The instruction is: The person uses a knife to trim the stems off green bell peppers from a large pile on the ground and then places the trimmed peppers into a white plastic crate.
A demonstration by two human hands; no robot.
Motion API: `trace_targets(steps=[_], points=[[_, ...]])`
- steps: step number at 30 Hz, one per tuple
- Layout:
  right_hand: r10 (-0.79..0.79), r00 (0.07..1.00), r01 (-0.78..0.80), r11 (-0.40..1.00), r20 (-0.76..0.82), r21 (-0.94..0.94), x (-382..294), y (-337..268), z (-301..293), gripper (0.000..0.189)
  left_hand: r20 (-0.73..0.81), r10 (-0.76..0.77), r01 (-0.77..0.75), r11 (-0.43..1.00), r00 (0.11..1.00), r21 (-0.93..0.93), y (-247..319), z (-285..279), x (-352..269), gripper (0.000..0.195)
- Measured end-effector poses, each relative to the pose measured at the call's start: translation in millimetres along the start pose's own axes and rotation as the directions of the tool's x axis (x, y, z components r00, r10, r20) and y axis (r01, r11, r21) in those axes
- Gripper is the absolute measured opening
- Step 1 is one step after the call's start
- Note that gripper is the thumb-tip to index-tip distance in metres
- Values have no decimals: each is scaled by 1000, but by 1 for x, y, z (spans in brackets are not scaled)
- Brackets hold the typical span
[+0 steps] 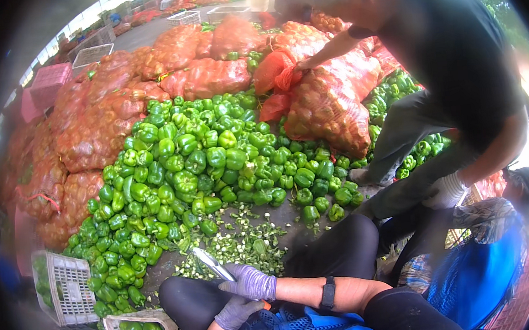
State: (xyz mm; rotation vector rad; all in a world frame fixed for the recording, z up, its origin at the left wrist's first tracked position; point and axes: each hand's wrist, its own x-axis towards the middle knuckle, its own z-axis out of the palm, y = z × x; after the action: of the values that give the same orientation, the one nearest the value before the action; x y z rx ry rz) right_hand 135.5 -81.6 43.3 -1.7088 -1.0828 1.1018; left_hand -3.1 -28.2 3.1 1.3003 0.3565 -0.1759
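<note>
My right hand, in a purple-grey knit glove, is closed around a bright metal-bladed hand tool; its exact kind is unclear. An orange part, apparently the tool's handle end, shows just below that hand. Close beneath lies my left hand, in a similar glove, near the orange part; its fingers are partly hidden, so its grip cannot be told. The tool's tip points at cut green stem pieces on the dark ground. Beyond them spreads a large heap of green bell peppers.
Red mesh sacks ring the heap. A co-worker bends over one at the right. Another person in a blue vest sits close on my right. Plastic crates, one with peppers, stand at the lower left.
</note>
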Motion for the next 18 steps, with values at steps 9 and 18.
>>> trace_targets(steps=[9,18], points=[[-18,1000,17,999,-14,-27,-1,-1,0,44,-25,119,-118,992,993,37,-3,-1,3,61],[-97,992,120,908,77,-402,-19,-61,-51,55,-240,77,-140,957,968,-256,20,-16,-14,44]])
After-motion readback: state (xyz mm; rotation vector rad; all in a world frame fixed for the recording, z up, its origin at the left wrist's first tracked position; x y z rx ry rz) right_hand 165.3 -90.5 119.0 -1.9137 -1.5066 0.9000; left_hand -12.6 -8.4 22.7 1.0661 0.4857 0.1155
